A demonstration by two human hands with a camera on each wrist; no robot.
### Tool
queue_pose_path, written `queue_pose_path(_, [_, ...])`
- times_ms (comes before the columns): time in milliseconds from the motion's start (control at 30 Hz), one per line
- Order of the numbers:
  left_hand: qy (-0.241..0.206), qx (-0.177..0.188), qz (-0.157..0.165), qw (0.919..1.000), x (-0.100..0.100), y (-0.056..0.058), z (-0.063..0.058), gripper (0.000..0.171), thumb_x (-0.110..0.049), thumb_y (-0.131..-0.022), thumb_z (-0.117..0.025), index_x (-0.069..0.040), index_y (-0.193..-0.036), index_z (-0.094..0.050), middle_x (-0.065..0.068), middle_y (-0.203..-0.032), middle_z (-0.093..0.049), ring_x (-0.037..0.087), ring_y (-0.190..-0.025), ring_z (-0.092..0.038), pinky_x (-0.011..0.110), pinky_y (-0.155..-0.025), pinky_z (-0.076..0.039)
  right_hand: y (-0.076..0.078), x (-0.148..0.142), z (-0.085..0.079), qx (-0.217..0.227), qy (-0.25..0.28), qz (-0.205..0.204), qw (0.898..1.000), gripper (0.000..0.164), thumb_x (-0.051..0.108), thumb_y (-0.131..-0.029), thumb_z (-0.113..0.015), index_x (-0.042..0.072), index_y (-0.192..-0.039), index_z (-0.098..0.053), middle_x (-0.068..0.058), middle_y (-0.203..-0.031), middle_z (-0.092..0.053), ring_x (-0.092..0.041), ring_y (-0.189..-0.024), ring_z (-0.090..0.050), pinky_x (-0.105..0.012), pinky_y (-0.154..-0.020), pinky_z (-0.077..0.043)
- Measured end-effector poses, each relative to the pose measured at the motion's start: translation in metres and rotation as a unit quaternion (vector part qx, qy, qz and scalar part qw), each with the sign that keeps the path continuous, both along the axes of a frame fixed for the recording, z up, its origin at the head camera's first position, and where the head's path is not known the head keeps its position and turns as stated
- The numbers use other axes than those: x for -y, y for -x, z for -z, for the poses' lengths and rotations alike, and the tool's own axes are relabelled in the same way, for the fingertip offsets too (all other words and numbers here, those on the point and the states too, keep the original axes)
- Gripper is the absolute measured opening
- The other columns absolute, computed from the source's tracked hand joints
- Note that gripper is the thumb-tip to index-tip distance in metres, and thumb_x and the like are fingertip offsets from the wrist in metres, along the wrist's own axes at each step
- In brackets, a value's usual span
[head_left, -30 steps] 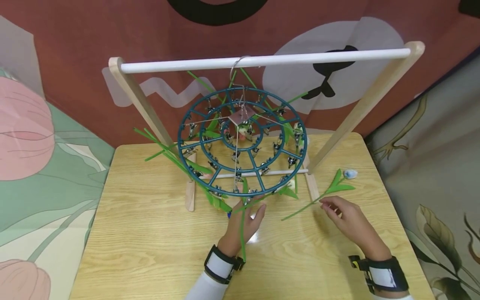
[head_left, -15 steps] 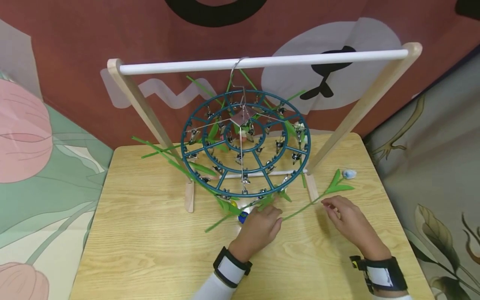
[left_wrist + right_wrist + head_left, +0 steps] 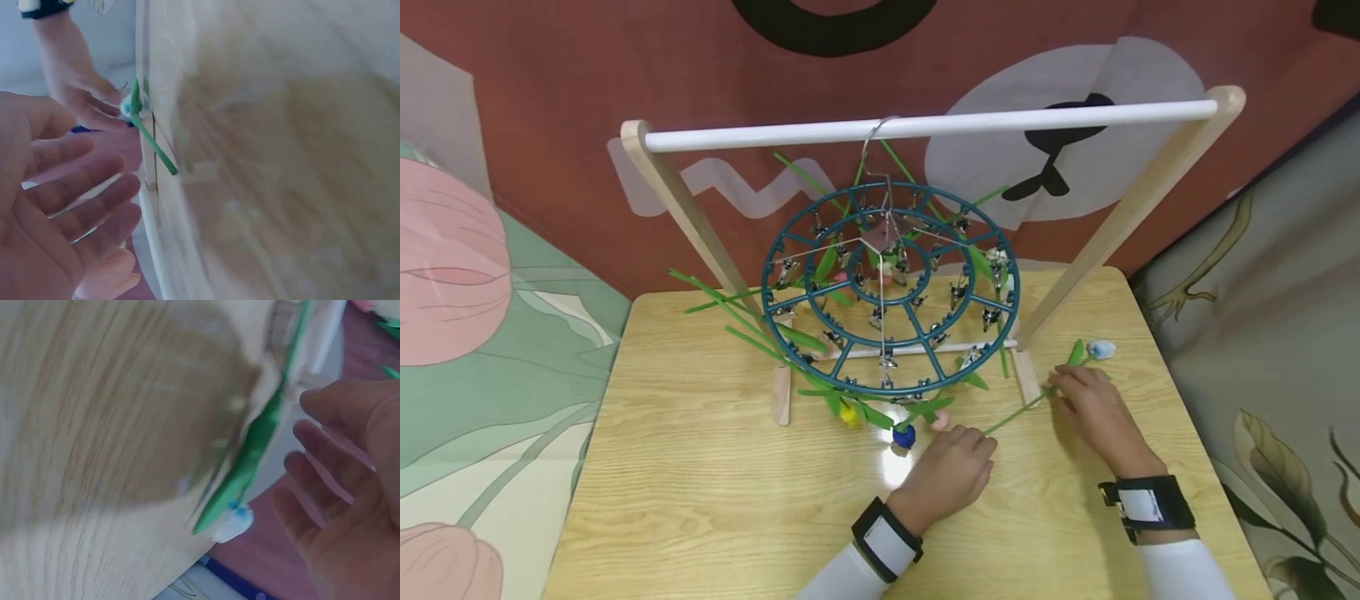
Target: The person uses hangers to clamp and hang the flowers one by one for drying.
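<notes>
An artificial tulip [image 3: 1101,349] with a pale blue head and green leaves lies on the table at the right. My left hand [image 3: 946,475] is by the lower end of its stem; the left wrist view shows the fingers [image 3: 106,187] extended and apart from it. Over the upper stem and leaves reaches my right hand [image 3: 1099,417]. In the right wrist view its loosely bent fingers [image 3: 306,462] stand beside the green leaf [image 3: 247,459], holding nothing. Left of my left hand, a blue flower [image 3: 904,435], a yellow flower [image 3: 848,414] and a pink flower [image 3: 941,419] show below the hanger's front rim.
A round teal clip hanger [image 3: 889,388] hangs by a hook from the white bar [image 3: 760,135] of a wooden rack [image 3: 1138,208]. Several green-stemmed flowers are clipped around it, some stems sticking out left and back. The rack's feet stand on the wooden table [image 3: 700,500].
My left hand has moved right, away from the hanger's front rim, to the loose tulip's stem end. The flowers at that rim have swung. My right hand has shifted up toward the tulip's leaves.
</notes>
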State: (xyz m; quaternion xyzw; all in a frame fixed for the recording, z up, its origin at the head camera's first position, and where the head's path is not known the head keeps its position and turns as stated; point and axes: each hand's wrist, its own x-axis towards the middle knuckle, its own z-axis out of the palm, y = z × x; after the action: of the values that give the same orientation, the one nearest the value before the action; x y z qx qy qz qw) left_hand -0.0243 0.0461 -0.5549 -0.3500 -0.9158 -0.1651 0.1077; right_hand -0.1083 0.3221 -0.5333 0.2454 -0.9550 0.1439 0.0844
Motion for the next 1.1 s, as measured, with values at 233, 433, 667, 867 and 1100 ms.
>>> queue_pose_path(233, [0.028, 0.007, -0.007, 0.9996, -0.015, 0.007, -0.006, 0.041, -0.03, -0.099, -0.066, -0.009, -0.134, -0.061, 0.002, -0.119, -0.068, 0.014, -0.107, -0.066, 0.024, -0.098, -0.055, 0.018, -0.011, 0.013, -0.048, -0.031, -0.02, 0.998, 0.042, -0.016, -0.067, -0.086, 0.0, -0.104, -0.076, -0.024, -0.118, -0.069, -0.045, -0.112, -0.061, -0.06, -0.09, -0.054])
queue_pose_path(433, [0.068, 0.021, -0.04, 0.9967, -0.023, 0.015, -0.009, 0.053, -0.037, -0.099, -0.067, -0.006, -0.141, -0.057, 0.004, -0.122, -0.067, 0.016, -0.109, -0.066, 0.026, -0.096, -0.057, 0.021, -0.008, 0.018, -0.052, -0.039, -0.024, 0.998, 0.029, -0.014, -0.072, -0.083, 0.0, -0.095, -0.076, -0.021, -0.106, -0.072, -0.042, -0.104, -0.064, -0.058, -0.091, -0.054])
queue_pose_path(667, [0.005, 0.12, -0.023, 0.9925, -0.009, 0.018, -0.019, 0.055, -0.039, -0.103, -0.061, -0.006, -0.146, -0.053, 0.006, -0.134, -0.066, 0.018, -0.123, -0.064, 0.028, -0.105, -0.054, 0.006, -0.004, 0.01, -0.051, -0.045, -0.018, 0.998, 0.024, -0.012, -0.076, -0.08, 0.004, -0.093, -0.074, -0.017, -0.1, -0.074, -0.041, -0.103, -0.064, -0.06, -0.092, -0.052])
queue_pose_path(867, [-0.035, 0.153, -0.029, 0.9872, 0.01, 0.016, -0.039, 0.043, -0.035, -0.101, -0.066, -0.01, -0.135, -0.064, 0.003, -0.118, -0.073, 0.014, -0.104, -0.071, 0.025, -0.084, -0.06, -0.016, 0.006, -0.006, -0.069, -0.03, -0.036, 0.996, 0.029, -0.012, -0.072, -0.083, 0.002, -0.096, -0.075, -0.018, -0.097, -0.074, -0.043, -0.103, -0.066, -0.06, -0.092, -0.054])
queue_pose_path(1100, [0.095, -0.04, -0.084, 0.9911, 0.008, 0.011, -0.053, 0.006, -0.012, -0.089, -0.074, -0.017, -0.089, -0.072, -0.007, -0.077, -0.065, 0.007, -0.062, -0.059, 0.022, -0.048, -0.046, -0.033, 0.033, -0.021, -0.083, -0.025, -0.076, 0.993, 0.037, -0.015, -0.068, -0.085, 0.002, -0.1, -0.075, -0.013, -0.095, -0.072, -0.035, -0.095, -0.066, -0.052, -0.085, -0.056])
